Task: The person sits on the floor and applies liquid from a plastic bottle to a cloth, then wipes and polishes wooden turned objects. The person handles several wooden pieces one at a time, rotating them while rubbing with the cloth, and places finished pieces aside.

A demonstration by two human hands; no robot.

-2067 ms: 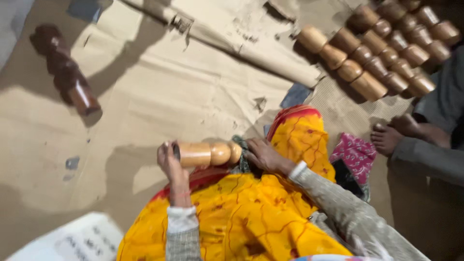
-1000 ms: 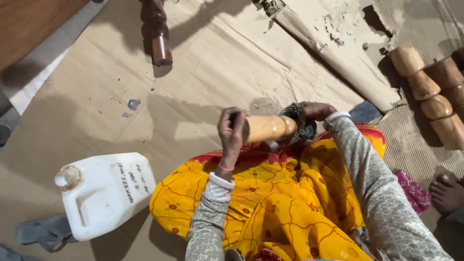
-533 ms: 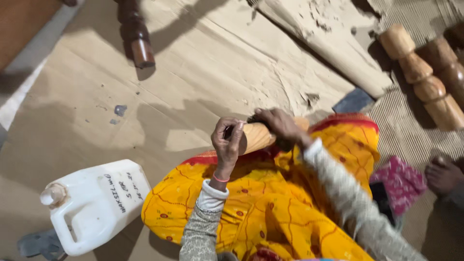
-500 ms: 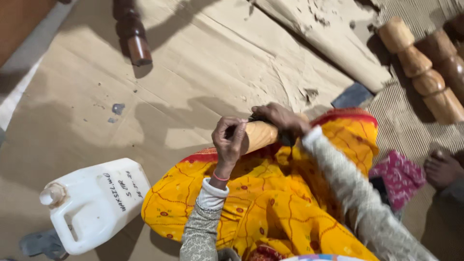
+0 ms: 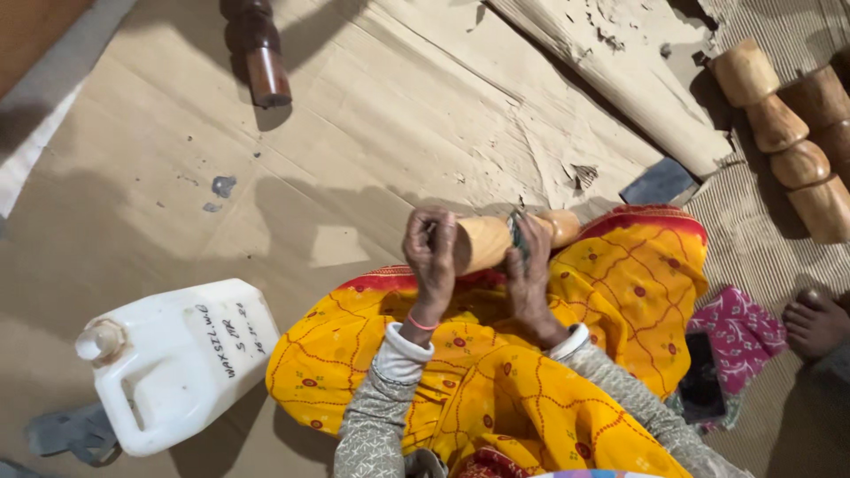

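A white plastic jug sat at the left on the cardboard, then the left hand gripped the pale turned wooden leg's end over the yellow lap, while the right hand, which half a second back lay on top, had slid round it, fingers curled pressing a dark rubbing pad, so the rubbing looked ongoing.

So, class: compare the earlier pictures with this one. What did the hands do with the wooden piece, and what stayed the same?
The right hand slid back from the far end of the turned wooden piece to its middle, pressing a dark pad against it. The left hand kept gripping the near end, and the piece stayed across the lap on the yellow cloth. The white jug and the row of wooden legs did not move.
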